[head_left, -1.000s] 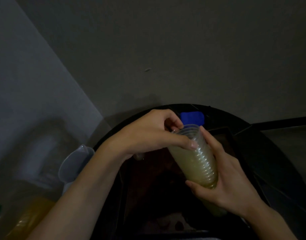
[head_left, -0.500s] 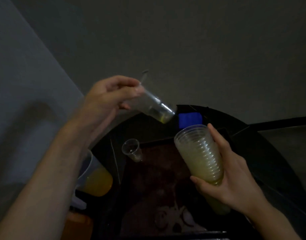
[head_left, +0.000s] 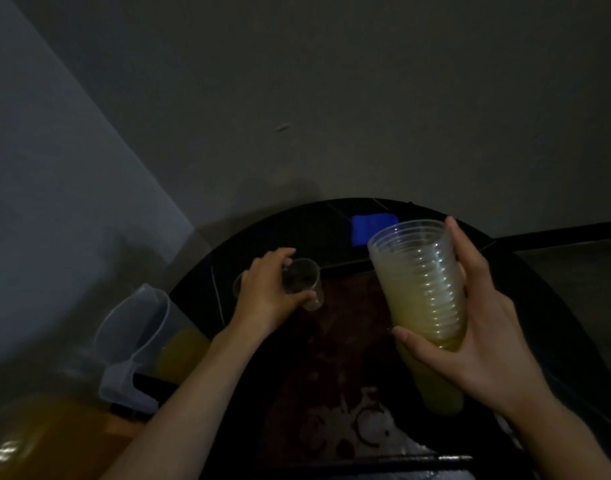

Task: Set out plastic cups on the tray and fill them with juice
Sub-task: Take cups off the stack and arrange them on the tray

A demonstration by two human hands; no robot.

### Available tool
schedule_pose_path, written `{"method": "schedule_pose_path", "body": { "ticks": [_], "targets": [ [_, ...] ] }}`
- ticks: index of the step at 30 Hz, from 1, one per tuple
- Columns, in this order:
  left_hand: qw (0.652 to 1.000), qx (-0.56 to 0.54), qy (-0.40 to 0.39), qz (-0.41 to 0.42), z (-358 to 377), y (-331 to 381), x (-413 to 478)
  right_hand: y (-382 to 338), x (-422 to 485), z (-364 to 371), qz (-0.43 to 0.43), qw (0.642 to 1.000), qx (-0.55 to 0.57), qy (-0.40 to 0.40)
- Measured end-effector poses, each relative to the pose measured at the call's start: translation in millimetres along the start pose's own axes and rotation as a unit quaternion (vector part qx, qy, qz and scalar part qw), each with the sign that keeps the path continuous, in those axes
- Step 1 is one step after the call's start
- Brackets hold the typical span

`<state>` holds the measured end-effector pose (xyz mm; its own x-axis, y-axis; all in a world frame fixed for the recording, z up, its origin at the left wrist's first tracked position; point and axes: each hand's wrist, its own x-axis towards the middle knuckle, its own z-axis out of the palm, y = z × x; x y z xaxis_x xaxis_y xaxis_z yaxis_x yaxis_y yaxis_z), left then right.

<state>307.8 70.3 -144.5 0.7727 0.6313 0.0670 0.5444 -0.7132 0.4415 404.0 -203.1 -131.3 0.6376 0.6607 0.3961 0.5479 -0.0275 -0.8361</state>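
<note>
Two hands were at work. The left hand point(head_left: 264, 294) curled round a small clear plastic cup point(head_left: 302, 285), upright at the far left corner of the dark reddish patterned tray point(head_left: 331, 368); whether its base touched could not be told. The right hand point(head_left: 480, 334) clasped a tilted stack of clear ribbed plastic cups point(head_left: 421, 282) over the tray's right side. A clear plastic jug of orange juice point(head_left: 141, 327) stood left of the tray, and a blue object point(head_left: 373, 228) lay beyond it on the round black table point(head_left: 546, 306).
</note>
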Motion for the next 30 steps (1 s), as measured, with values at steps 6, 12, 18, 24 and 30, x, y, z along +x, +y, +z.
{"method": "schedule_pose_path", "body": {
  "ticks": [6,12,18,24,30],
  "targets": [
    [0.999,-0.001,-0.014,-0.048,4.6,0.0,4.5,3.3,-1.8,2.4,-0.002,1.0,-0.002,-0.013],
    [0.999,0.002,-0.004,-0.045,9.4,-3.6,6.0,2.3,-0.9,3.2,-0.005,1.0,0.0,-0.012],
    [0.998,-0.006,0.013,-0.064,10.6,-6.7,8.3,5.3,-2.1,3.8,-0.013,1.0,0.004,-0.013],
    [0.999,0.011,0.003,-0.051,10.1,-6.8,7.9,4.4,-2.0,4.6,-0.014,1.0,0.008,-0.009],
    [1.0,0.009,-0.006,-0.028,7.5,-9.9,7.8,5.8,-1.8,4.8,-0.017,1.0,0.005,-0.002]
  ]
}}
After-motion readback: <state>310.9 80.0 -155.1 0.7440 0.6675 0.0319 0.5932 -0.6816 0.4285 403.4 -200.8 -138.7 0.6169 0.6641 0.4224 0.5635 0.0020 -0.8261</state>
